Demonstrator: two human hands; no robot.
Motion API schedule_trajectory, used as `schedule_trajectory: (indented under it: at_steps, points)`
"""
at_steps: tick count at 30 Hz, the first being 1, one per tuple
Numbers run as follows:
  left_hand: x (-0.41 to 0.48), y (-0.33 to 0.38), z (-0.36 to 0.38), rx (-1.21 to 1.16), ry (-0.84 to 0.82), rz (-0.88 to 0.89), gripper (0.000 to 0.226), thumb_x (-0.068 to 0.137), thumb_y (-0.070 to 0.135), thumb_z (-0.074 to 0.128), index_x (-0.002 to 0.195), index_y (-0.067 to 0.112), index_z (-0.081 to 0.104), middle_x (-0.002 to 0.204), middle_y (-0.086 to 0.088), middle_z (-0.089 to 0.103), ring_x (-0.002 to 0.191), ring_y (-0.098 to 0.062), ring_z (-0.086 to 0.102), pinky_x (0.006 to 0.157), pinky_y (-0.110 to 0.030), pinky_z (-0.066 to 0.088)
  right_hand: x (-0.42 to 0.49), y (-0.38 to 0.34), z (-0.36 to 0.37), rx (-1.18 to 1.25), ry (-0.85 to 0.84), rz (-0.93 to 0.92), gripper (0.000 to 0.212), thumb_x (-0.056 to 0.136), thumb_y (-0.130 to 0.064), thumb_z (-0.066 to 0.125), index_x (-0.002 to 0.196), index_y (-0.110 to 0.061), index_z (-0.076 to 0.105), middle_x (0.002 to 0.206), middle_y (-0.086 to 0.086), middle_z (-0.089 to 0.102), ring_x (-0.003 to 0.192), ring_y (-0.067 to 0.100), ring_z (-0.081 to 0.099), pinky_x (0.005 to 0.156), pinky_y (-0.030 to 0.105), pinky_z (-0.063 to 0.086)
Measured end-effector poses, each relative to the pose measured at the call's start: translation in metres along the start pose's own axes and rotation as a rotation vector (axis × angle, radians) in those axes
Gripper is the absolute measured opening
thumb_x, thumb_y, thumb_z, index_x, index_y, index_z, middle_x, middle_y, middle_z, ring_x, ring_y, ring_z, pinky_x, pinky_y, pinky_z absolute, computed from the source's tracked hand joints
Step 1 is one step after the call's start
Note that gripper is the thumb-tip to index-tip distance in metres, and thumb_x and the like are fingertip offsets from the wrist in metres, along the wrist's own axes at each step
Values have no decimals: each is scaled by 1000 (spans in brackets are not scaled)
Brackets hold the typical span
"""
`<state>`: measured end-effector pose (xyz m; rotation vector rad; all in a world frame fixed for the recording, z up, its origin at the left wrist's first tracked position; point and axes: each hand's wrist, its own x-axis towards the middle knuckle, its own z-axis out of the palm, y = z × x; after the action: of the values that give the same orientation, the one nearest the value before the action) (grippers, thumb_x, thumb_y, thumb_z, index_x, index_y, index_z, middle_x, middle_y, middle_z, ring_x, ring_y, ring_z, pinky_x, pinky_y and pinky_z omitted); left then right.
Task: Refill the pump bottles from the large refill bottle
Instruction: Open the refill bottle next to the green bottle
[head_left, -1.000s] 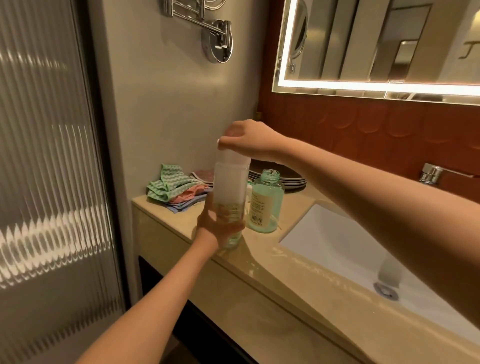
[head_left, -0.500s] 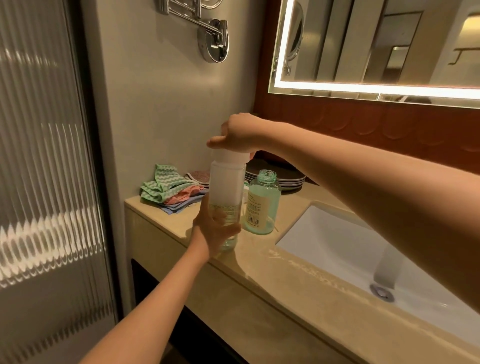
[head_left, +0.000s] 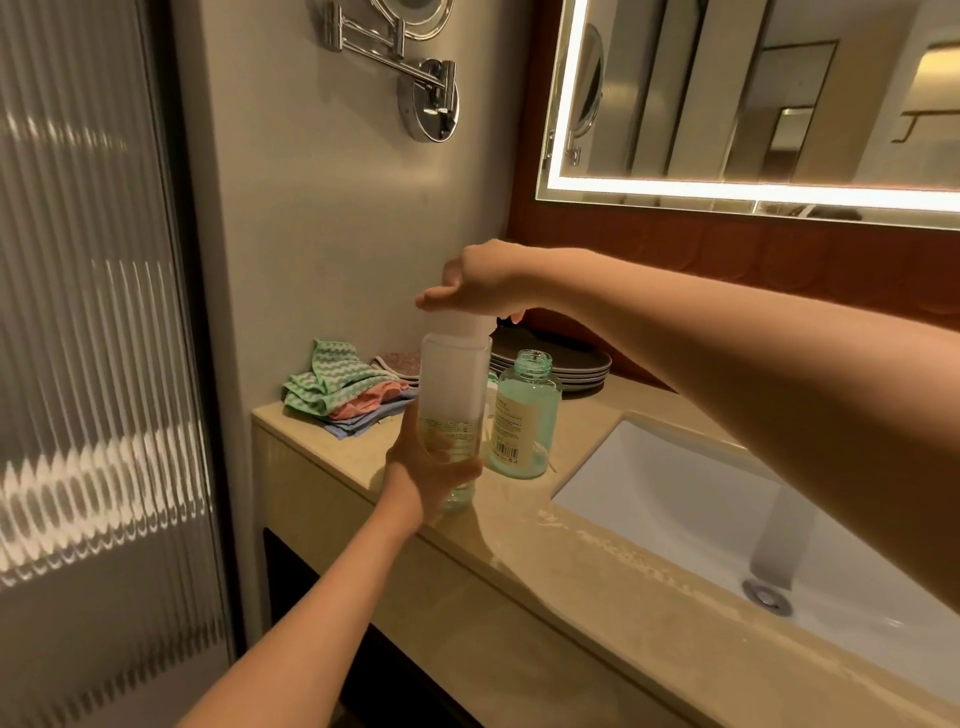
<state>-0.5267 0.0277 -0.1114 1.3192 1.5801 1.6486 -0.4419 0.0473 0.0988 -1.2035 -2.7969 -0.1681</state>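
A tall frosted white bottle (head_left: 453, 379) stands upright on the beige counter (head_left: 545, 540), left of the sink. My left hand (head_left: 428, 467) grips its lower part from the front. My right hand (head_left: 480, 280) sits on top of its white cap (head_left: 457, 325), fingers curled round the cap. Just right of it stands a smaller green bottle (head_left: 524, 415) with a barcode label; its neck is open, with no pump on it. Something small and white shows between the two bottles, mostly hidden.
Folded green, pink and blue cloths (head_left: 343, 389) lie at the counter's far left. A stack of dark plates (head_left: 561, 364) sits behind the bottles. A white sink basin (head_left: 701, 499) fills the right. A chrome swing-arm mirror (head_left: 415, 78) hangs on the wall above.
My right hand has turned on the cap, with the thumb now pointing left. The view has shifted slightly. The left hand and both bottles stay in place.
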Motion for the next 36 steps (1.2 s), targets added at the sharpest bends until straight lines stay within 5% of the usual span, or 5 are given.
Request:
schedule_trajectory:
  at_steps: [6,13,20,28,36]
  points:
    - [1,-4,0,18,26,-23,89,57,20,85,121,44,28,105,-5,61,98,-24,61,81,-37,52,-5,2,-12,282,-207,59,81,83,-67,44,149,-31,14,156,7,17,135,35,34,98,55,42]
    - [2,-6,1,29,13,13,88,61,19,82,130,36,31,102,4,60,94,-18,61,71,-25,50,9,-9,4,7,-94,47,66,95,-59,26,142,-13,33,137,14,42,83,24,59,50,25,48]
    - [4,-11,0,74,30,16,90,62,18,84,134,32,32,98,3,60,93,-21,62,78,-31,51,1,-2,-2,271,-173,-98,57,95,-47,44,145,-26,29,154,4,25,139,27,27,109,44,28]
    - [6,-10,0,66,19,-1,90,66,13,82,137,26,30,95,7,57,93,-19,58,80,-33,49,2,-6,14,-92,38,-13,68,95,-60,23,136,-9,41,137,16,47,120,30,47,86,33,36]
    - [4,-11,1,92,29,35,87,63,15,84,134,27,34,96,3,60,92,-21,61,84,-38,51,-5,-11,-2,287,-120,-105,47,101,-32,34,143,-12,33,148,8,34,136,24,31,107,33,27]
